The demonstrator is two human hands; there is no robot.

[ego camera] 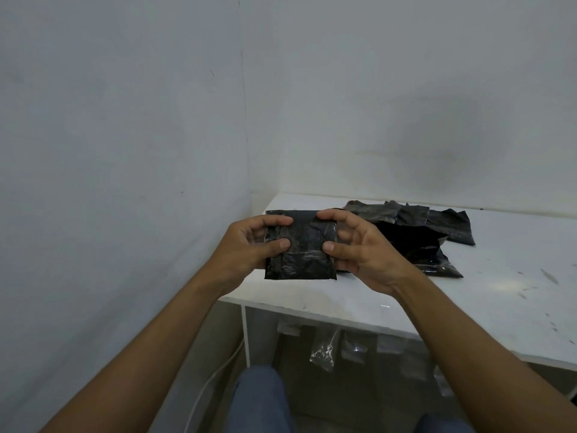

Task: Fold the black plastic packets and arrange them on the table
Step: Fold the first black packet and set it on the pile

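I hold a black plastic packet (301, 248) above the near left corner of the white table (487, 295). My left hand (249, 245) pinches its left edge between thumb and curled fingers. My right hand (356, 245) pinches its right edge, thumb on the front and index finger on the top. The packet is a wrinkled, roughly square shape facing me. Behind my right hand a loose pile of several black packets (418, 229) lies on the table.
White walls close in at the left and behind the table, which stands in the corner. Under the table hang small clear plastic bags (323, 354), and a white cable (203, 389) runs down beside the table leg. My legs in blue trousers (259, 401) are below.
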